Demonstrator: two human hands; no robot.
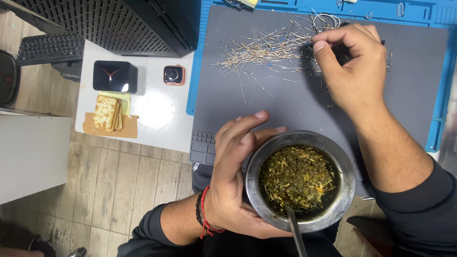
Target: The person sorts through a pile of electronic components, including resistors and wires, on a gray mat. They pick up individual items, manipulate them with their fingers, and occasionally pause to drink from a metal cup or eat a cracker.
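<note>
While the left hand point(233, 181) cups the metal mate cup point(301, 181) upright at 6 o'clock, the right hand point(352, 62) pinches wire-leaded components point(266, 50) at 1 o'clock.

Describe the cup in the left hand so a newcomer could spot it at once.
Start at the grey mat covering the desk and come to its near edge. There the left hand wraps a round metal cup packed with wet green-brown chopped leaves, a metal straw poking out. Nothing else nearby is a bowl-shaped vessel.

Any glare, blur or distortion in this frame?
Head view: sharp overall; glare on the white table and the cup rim; wide-lens bending at the edges; left hand and right hand unblurred; soft shadow beneath the wires.
</note>
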